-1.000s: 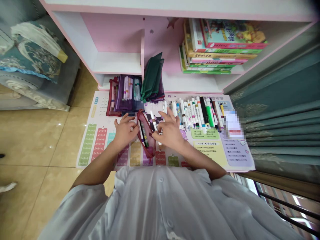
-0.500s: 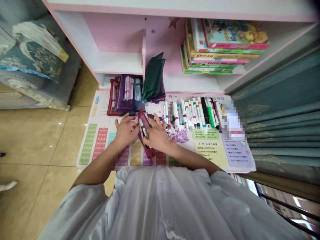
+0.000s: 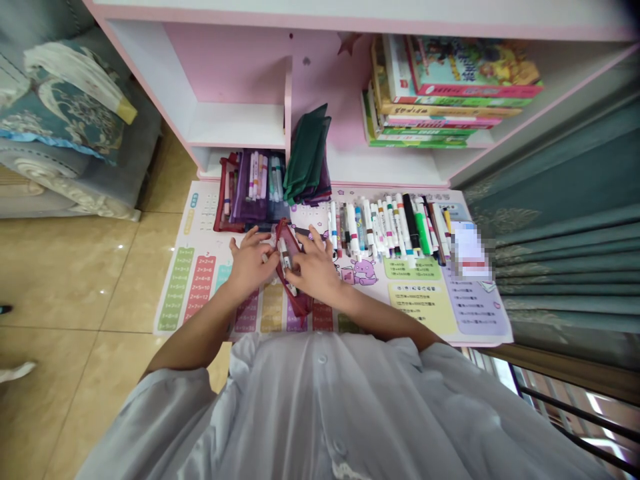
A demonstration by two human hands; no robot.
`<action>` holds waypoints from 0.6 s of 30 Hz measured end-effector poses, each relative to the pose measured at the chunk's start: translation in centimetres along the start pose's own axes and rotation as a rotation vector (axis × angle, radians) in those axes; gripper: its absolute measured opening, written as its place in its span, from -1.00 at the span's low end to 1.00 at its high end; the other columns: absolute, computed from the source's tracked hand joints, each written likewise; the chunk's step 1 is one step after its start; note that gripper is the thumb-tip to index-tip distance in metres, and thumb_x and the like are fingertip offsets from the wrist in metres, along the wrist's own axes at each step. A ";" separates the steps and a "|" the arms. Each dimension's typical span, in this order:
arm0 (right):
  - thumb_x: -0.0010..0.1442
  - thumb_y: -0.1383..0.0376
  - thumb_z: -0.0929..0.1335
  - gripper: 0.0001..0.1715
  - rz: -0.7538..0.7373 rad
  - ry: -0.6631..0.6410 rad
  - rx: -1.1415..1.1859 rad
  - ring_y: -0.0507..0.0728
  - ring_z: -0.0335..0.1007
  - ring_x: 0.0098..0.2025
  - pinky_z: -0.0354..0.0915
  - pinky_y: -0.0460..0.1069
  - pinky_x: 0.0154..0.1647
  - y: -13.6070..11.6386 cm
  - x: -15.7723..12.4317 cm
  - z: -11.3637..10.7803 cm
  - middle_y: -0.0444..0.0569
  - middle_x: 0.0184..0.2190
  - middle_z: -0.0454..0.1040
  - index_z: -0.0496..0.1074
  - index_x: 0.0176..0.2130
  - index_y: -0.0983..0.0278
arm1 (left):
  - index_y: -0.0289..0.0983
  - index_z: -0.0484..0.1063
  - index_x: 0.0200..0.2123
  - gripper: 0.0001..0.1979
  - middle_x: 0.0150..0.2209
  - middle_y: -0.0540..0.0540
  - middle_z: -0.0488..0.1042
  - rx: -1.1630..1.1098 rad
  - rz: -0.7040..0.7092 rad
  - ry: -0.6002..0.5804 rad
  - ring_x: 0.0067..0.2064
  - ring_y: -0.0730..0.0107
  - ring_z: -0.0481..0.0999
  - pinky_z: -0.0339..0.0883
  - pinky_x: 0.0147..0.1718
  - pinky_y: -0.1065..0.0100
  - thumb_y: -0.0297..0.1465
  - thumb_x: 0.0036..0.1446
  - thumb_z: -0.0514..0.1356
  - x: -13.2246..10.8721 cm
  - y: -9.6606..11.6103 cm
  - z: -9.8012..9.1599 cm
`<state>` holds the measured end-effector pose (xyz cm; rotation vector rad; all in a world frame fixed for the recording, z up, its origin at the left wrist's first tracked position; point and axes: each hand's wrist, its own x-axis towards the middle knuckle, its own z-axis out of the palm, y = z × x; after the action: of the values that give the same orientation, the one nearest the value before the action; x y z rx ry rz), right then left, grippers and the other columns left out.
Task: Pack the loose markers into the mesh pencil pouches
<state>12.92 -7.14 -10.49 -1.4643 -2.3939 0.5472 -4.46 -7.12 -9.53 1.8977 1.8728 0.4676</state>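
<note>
A dark red mesh pouch (image 3: pixel 299 305) lies on the printed desk mat between my hands, with white markers (image 3: pixel 286 257) in it. My left hand (image 3: pixel 249 265) holds the pouch's left edge, thumb and forefinger closed on it. From the right, my right hand (image 3: pixel 316 269) reaches over the pouch, its thumb and a finger at the markers and the other fingers spread. A row of loose markers (image 3: pixel 383 227) lies to the right. Behind my left hand are filled purple and red pouches (image 3: pixel 245 200); folded green mesh pouches (image 3: pixel 307 157) lean beside them.
A pink and white shelf (image 3: pixel 240 125) stands behind the mat, with stacked books (image 3: pixel 450 100) at its right. A phone (image 3: pixel 469 250), partly blurred, lies at the mat's right. Curtains (image 3: pixel 555 247) hang beyond; a sofa (image 3: pixel 75 133) is at far left.
The markers inside the red pouch have shifted slightly, and my right thumb and fingers have moved a little with them. My left hand looks the same.
</note>
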 end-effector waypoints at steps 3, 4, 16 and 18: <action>0.19 0.22 0.37 -0.74 0.019 0.224 0.040 0.47 -0.12 0.45 0.01 0.42 0.32 1.5 0.2 -0.6 0.12 0.26 0.33 0.50 -0.49 0.26 | -0.23 0.44 -0.53 -0.78 0.14 -0.12 0.50 0.001 0.001 -0.004 0.37 -0.03 0.20 -0.15 0.26 -0.41 -0.34 0.14 0.15 0.0 0.0 0.0; 0.20 0.22 0.36 -0.73 0.050 0.285 0.031 0.46 -0.12 0.45 0.03 0.40 0.32 2.2 0.4 -0.8 0.12 0.25 0.34 0.49 -0.49 0.25 | -0.23 0.43 -0.54 -0.78 0.14 -0.12 0.50 0.001 -0.002 -0.003 0.37 -0.03 0.20 -0.15 0.26 -0.41 -0.34 0.14 0.16 0.0 0.0 0.1; 0.15 0.23 0.42 -0.74 0.410 0.187 -0.263 0.58 -0.24 0.46 -0.05 0.55 0.30 7.2 2.0 -0.7 0.20 0.35 0.19 0.58 -0.18 0.31 | -0.23 0.42 -0.56 -0.77 0.14 -0.11 0.50 -0.006 -0.025 -0.007 0.36 -0.03 0.22 -0.17 0.28 -0.40 -0.34 0.14 0.16 0.0 0.1 0.0; 0.16 0.23 0.42 -0.72 0.418 0.179 -0.276 0.58 -0.24 0.46 -0.05 0.55 0.30 7.0 2.0 -0.7 0.21 0.35 0.19 0.59 -0.15 0.32 | -0.23 0.42 -0.55 -0.77 0.14 -0.12 0.49 -0.007 -0.023 -0.007 0.36 -0.03 0.22 -0.17 0.27 -0.40 -0.33 0.14 0.16 0.0 0.1 0.1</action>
<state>17.85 -2.33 -12.98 -2.0578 -2.0923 0.1599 -4.32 -7.12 -9.53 1.8686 1.8847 0.4587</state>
